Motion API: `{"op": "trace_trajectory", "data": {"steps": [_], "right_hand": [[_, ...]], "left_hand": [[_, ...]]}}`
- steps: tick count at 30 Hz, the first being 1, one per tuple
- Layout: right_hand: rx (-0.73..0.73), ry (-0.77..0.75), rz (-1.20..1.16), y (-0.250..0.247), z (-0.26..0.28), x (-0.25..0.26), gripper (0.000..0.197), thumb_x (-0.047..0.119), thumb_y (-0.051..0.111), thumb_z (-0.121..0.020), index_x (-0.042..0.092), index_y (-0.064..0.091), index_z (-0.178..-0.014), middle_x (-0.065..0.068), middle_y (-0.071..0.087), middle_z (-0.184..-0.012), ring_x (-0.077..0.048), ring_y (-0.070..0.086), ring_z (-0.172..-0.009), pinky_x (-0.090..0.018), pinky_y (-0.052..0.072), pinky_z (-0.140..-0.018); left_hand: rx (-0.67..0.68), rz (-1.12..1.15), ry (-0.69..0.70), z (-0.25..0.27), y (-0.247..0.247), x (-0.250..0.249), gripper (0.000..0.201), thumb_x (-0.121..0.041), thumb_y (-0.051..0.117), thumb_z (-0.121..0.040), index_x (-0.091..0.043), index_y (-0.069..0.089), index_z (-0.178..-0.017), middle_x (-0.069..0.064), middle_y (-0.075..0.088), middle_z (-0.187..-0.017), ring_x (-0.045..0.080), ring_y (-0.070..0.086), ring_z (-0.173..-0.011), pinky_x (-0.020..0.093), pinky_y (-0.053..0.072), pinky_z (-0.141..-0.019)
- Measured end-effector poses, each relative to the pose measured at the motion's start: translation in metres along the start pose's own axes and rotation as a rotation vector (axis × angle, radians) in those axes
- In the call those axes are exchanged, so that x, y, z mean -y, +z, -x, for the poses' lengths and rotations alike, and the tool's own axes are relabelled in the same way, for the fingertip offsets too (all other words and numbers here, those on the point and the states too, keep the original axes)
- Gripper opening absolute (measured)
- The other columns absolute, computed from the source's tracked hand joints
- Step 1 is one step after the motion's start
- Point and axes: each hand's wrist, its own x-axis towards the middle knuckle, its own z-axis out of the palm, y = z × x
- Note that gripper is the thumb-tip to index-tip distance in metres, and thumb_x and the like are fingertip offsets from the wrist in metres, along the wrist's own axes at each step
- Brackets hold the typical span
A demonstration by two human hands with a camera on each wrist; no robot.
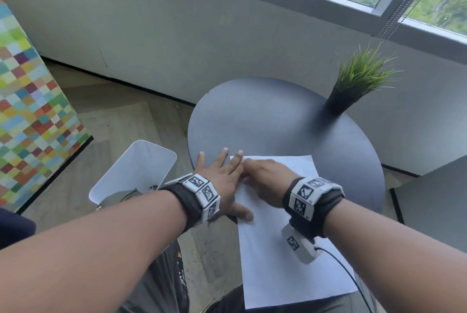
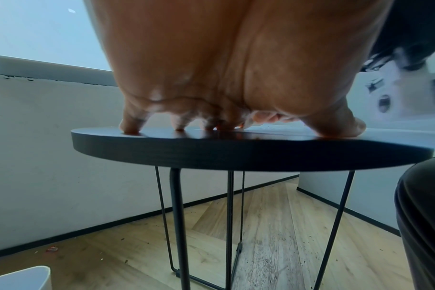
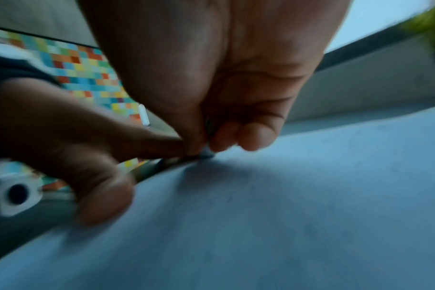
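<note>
White paper (image 1: pixel 285 269) lies on the dark table (image 1: pixel 265 120), its near end overhanging the edge toward us. Our left hand (image 1: pixel 222 181) rests flat with fingers spread, the thumb pressing the paper's left edge. Our right hand (image 1: pixel 267 181) sits just beside it, fingertips curled, pinching the paper's far left corner.

Both bare forearms reach forward and converge until the hands meet. The left hand (image 1: pixel 222 182) lies palm down, its fingers (image 1: pixel 223 157) straight and spread and the thumb stretched out sideways, pressing flat. The right hand (image 1: pixel 265 178) is arched with the wrist raised, and its fingers (image 3: pixel 256 135) curl against the thumb, pinching a corner of the sheet of paper (image 1: pixel 278 274) just beside the left index finger.
</note>
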Motion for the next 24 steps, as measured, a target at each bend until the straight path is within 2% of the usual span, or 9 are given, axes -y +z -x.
{"op": "trace_trajectory", "data": {"steps": [1, 5, 8, 10, 13, 16, 20, 22, 24], "right_hand": [[0.018, -0.029, -0.012, 0.002, 0.001, 0.001, 0.015, 0.02, 0.044, -0.092, 0.014, 0.05, -0.105, -0.009, 0.064, -0.103, -0.032, 0.06, -0.093, -0.04, 0.049, -0.078], [-0.055, 0.202, 0.064, -0.015, -0.003, -0.024, 0.019, 0.029, 0.041, -0.098, 0.012, 0.048, -0.102, -0.012, 0.062, -0.101, -0.034, 0.057, -0.087, -0.032, 0.037, -0.067], [-0.016, 0.064, 0.063, -0.008, 0.0, -0.006, 0.016, 0.02, 0.046, -0.093, 0.012, 0.047, -0.107, -0.012, 0.063, -0.107, -0.034, 0.06, -0.096, -0.034, 0.042, -0.071], [0.054, -0.057, 0.042, 0.003, 0.007, 0.0, 0.032, 0.017, 0.048, -0.091, 0.013, 0.045, -0.122, -0.008, 0.062, -0.112, -0.031, 0.06, -0.1, -0.038, 0.047, -0.079], [-0.004, 0.091, 0.067, -0.004, 0.009, -0.022, 0.019, 0.032, 0.041, -0.097, 0.016, 0.048, -0.105, -0.007, 0.063, -0.102, -0.031, 0.059, -0.09, -0.037, 0.046, -0.073], [-0.016, 0.203, 0.094, -0.009, 0.012, -0.036, 0.022, 0.036, 0.038, -0.098, 0.016, 0.046, -0.098, -0.007, 0.062, -0.099, -0.031, 0.055, -0.084, -0.033, 0.039, -0.065], [-0.031, 0.055, 0.078, 0.001, 0.019, -0.011, 0.007, 0.024, 0.04, -0.096, 0.019, 0.04, -0.099, 0.0, 0.052, -0.089, -0.029, 0.056, -0.084, -0.035, 0.04, -0.065], [0.011, -0.038, 0.09, 0.007, 0.021, 0.002, 0.014, 0.022, 0.042, -0.095, 0.022, 0.04, -0.109, 0.002, 0.046, -0.089, -0.027, 0.053, -0.083, -0.034, 0.037, -0.065], [-0.007, 0.013, 0.095, 0.004, 0.013, -0.007, 0.011, 0.023, 0.041, -0.096, 0.022, 0.041, -0.107, 0.001, 0.052, -0.092, -0.027, 0.057, -0.087, -0.034, 0.038, -0.065]], "left_hand": [[-0.003, 0.001, -0.001, 0.0, -0.001, 0.0, 0.129, -0.094, 0.044, -0.064, -0.024, -0.013, -0.156, -0.008, -0.025, -0.162, 0.024, -0.023, -0.149, 0.071, -0.004, -0.111], [-0.007, -0.004, -0.001, -0.002, 0.0, -0.002, 0.13, -0.095, 0.042, -0.063, -0.023, -0.014, -0.156, -0.009, -0.023, -0.162, 0.023, -0.022, -0.149, 0.072, -0.004, -0.111], [-0.019, 0.005, -0.003, -0.002, 0.001, -0.001, 0.131, -0.096, 0.043, -0.061, -0.024, -0.012, -0.156, -0.009, -0.022, -0.162, 0.024, -0.02, -0.149, 0.072, -0.003, -0.11], [-0.03, 0.0, -0.002, -0.002, 0.0, 0.0, 0.13, -0.096, 0.044, -0.061, -0.025, -0.008, -0.157, -0.01, -0.02, -0.163, 0.024, -0.019, -0.15, 0.073, -0.003, -0.11], [-0.031, -0.016, 0.004, -0.002, -0.001, -0.002, 0.13, -0.097, 0.041, -0.061, -0.024, -0.01, -0.157, -0.01, -0.019, -0.163, 0.024, -0.016, -0.15, 0.073, 0.0, -0.109], [-0.032, -0.015, -0.011, 0.0, -0.003, -0.003, 0.13, -0.097, 0.041, -0.062, -0.023, -0.009, -0.157, -0.011, -0.018, -0.163, 0.023, -0.016, -0.15, 0.072, 0.001, -0.11], [-0.027, -0.008, -0.01, 0.001, -0.003, -0.003, 0.129, -0.096, 0.04, -0.063, -0.023, -0.009, -0.157, -0.012, -0.018, -0.163, 0.022, -0.017, -0.15, 0.072, 0.0, -0.111], [-0.029, -0.004, -0.014, 0.001, -0.002, -0.003, 0.127, -0.095, 0.041, -0.064, -0.024, -0.009, -0.157, -0.011, -0.019, -0.163, 0.022, -0.018, -0.15, 0.072, 0.0, -0.111], [-0.023, -0.01, -0.015, 0.0, -0.002, -0.003, 0.127, -0.095, 0.041, -0.065, -0.024, -0.01, -0.157, -0.011, -0.02, -0.163, 0.022, -0.019, -0.15, 0.072, 0.0, -0.11]]}}
